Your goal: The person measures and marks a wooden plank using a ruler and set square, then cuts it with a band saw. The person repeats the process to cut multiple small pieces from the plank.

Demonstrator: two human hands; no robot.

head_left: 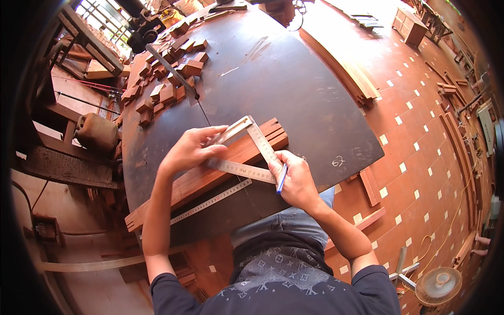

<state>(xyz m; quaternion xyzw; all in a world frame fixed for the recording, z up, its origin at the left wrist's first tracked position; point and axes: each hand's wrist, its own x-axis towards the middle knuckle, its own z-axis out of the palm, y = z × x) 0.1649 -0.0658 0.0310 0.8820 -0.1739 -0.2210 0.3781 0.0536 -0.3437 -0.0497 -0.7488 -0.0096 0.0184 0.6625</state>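
A long reddish-brown wooden bar [197, 181] with slots cut in its ends lies slantwise near the table's front edge. Over it rests a metal triangular square [258, 138] with marked blades. My left hand [191, 148] pinches the square's thick stock between thumb and fingers. At the other side, my right hand [298, 178] is closed around a blue-and-white pen [282, 179], its fingers against the corner where two blades meet. The pen's tip is hidden. Just in front of the bar, a steel ruler [210, 202] lies on the dark tabletop [273, 68].
Several small wooden blocks [168, 93] crowd the table's far left beside a metal rod [170, 68]. Machinery with a rusty motor [97, 132] stands left. Long boards [341, 65] lie along the table's right side. A fan [438, 286] stands on the tiled floor [420, 173] at lower right.
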